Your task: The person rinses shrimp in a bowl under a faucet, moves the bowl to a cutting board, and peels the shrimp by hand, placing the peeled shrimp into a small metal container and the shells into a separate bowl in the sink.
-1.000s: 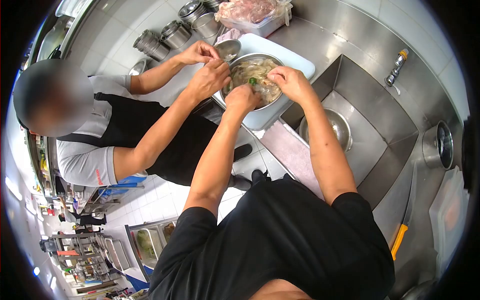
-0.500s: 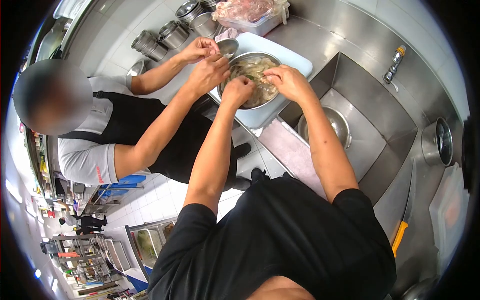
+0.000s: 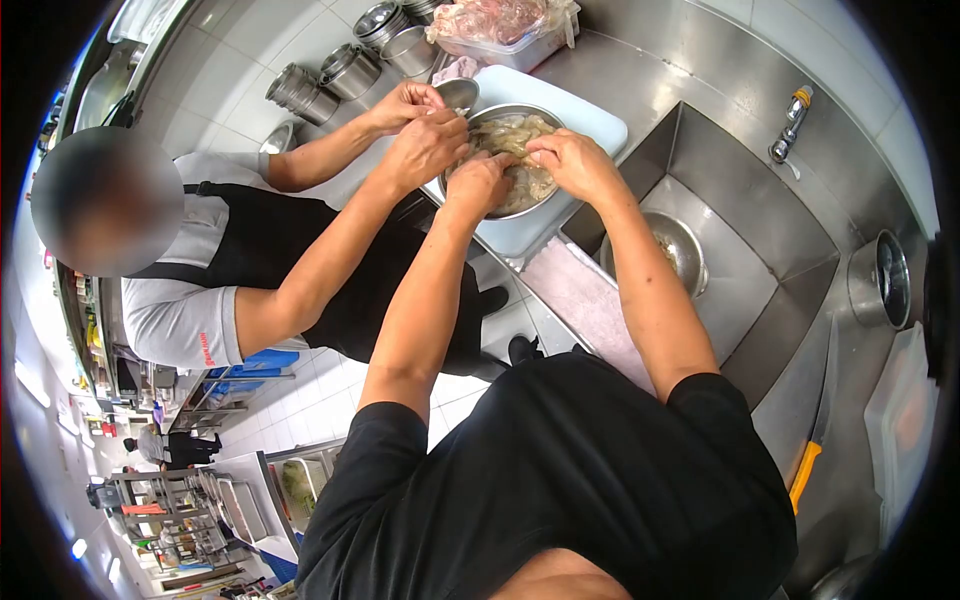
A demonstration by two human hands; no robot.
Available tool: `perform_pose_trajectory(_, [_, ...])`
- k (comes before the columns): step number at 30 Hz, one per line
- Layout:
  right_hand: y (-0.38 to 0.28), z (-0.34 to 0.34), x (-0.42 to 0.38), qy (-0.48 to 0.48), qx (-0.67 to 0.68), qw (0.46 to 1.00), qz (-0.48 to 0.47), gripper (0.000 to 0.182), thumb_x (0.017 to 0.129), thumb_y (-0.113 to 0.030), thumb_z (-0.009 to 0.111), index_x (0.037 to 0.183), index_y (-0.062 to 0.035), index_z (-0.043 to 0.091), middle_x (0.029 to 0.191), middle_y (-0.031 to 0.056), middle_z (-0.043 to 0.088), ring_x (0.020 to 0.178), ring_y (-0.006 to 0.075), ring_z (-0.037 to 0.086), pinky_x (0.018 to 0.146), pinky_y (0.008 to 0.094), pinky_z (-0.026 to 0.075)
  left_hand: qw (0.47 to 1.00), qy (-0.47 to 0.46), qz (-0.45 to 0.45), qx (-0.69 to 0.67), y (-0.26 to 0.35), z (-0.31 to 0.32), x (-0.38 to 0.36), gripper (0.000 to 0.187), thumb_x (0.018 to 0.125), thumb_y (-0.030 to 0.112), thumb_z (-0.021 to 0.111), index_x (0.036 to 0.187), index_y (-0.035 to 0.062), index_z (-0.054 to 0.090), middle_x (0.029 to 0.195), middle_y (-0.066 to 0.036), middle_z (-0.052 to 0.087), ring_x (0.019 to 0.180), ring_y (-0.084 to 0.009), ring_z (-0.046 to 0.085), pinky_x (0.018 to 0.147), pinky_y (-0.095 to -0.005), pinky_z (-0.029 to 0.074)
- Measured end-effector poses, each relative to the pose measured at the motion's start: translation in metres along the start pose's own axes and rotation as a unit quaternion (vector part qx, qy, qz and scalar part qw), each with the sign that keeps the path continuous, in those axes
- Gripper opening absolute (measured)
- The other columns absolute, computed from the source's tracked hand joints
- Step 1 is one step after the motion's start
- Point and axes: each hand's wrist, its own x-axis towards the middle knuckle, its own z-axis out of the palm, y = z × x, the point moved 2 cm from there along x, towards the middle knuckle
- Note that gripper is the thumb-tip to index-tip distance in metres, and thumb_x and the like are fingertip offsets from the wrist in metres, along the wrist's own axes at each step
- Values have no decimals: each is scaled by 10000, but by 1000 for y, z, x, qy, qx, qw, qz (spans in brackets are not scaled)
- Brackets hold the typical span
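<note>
A round metal bowl [image 3: 533, 207] of raw, translucent shrimp [image 3: 520, 135] in liquid stands on a pale blue lid or board [image 3: 590, 112]. My left hand [image 3: 478, 184] is at its near left side, fingers drawn together and tips down among the shrimp. Over the right side of the bowl, my right hand [image 3: 572, 163] pinches a shrimp between thumb and fingers; the piece is mostly hidden. Across from me, a co-worker's hands [image 3: 428, 130] meet over the left rim, beside a small metal bowl [image 3: 459, 94].
To the right is a steel sink [image 3: 735, 250] with a metal bowl [image 3: 680, 250] inside and a tap [image 3: 792, 125] behind. A pink cloth [image 3: 575, 290] lies on the near edge. A yellow-handled knife [image 3: 806, 475] rests at right. A co-worker [image 3: 270, 270] stands close at left.
My left hand has reached further into the bowl, its fingers stretching toward the shrimp. My right hand stays nearly in place. The co-worker's hands have shifted slightly.
</note>
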Motion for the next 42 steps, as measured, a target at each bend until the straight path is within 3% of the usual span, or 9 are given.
perform_pose_trajectory(7, [-3, -9, -6, 7, 28, 999, 26, 248, 881, -184, 603, 1083, -73, 696, 1004, 165, 663, 951, 336, 629, 858, 403, 493, 978, 49, -109, -171, 7, -15, 2, 267, 821, 248, 708, 1023, 77, 676, 768, -102, 667, 763, -248, 659, 681, -363, 506])
perform_pose_trajectory(13, [-16, 3, -8, 26, -4, 1000, 8, 219, 877, -230, 639, 1013, -68, 696, 965, 156, 655, 910, 336, 627, 808, 407, 497, 746, -7, -225, -627, 19, -18, 2, 162, 886, 216, 678, 930, 81, 599, 787, -2, 652, 662, -77, 594, 526, -200, 409])
perform_pose_trajectory(16, [-14, 6, -5, 42, -11, 999, 2, 203, 872, -238, 648, 957, -57, 684, 926, 160, 646, 882, 340, 621, 775, 417, 492, 714, -33, -216, -665, 26, -28, 0, 125, 895, 206, 659, 927, 104, 593, 810, 8, 641, 684, -78, 600, 521, -212, 406])
perform_pose_trajectory(23, [-17, 3, -3, 34, 82, 994, -64, 181, 861, -194, 636, 872, -13, 632, 796, 154, 596, 749, 313, 590, 695, 393, 467, 725, -3, -208, -657, 25, -39, 5, 112, 889, 181, 618, 959, 94, 620, 830, 27, 614, 745, -71, 585, 556, -225, 402])
perform_pose_trajectory(31, [-17, -1, -6, 29, 135, 990, 30, 222, 883, -218, 645, 842, -4, 607, 747, 115, 574, 678, 224, 538, 652, 353, 442, 734, 91, -206, -640, 32, -57, 21, 141, 886, 219, 616, 891, 78, 625, 806, 6, 620, 710, -86, 574, 524, -217, 417])
perform_pose_trajectory(36, [-9, -1, -18, 57, 148, 985, 68, 234, 912, -245, 629, 884, -13, 637, 776, 134, 621, 709, 251, 578, 669, 361, 462, 923, 48, -141, -355, 7, -95, 58, 337, 951, 259, 560, 1161, -1, 607, 895, -54, 711, 672, -147, 686, 454, -286, 480])
perform_pose_trajectory(38, [-18, -13, -22, 53, 155, 981, 104, 235, 903, -240, 618, 878, -7, 632, 828, 180, 650, 767, 342, 623, 699, 410, 477, 960, 132, -126, -215, -9, -101, 77, 312, 890, 246, 565, 1079, 19, 666, 909, -153, 711, 802, -254, 698, 663, -360, 527])
perform_pose_trajectory(41, [-1, -9, -27, 79, 142, 982, 101, 258, 932, -283, 616, 945, -25, 639, 716, 89, 600, 659, 164, 558, 642, 319, 464, 969, 168, -136, -117, -23, -116, 98, 318, 842, 265, 561, 1031, 54, 705, 947, -215, 698, 912, -360, 679, 830, -422, 530])
perform_pose_trajectory(42, [2, -8, -29, 70, 142, 981, 108, 261, 934, -285, 612, 943, -25, 633, 708, 83, 596, 652, 163, 555, 640, 319, 464, 969, 165, -147, -110, -29, -119, 104, 322, 836, 274, 561, 1031, 64, 709, 956, -215, 696, 925, -369, 674, 843, -427, 525])
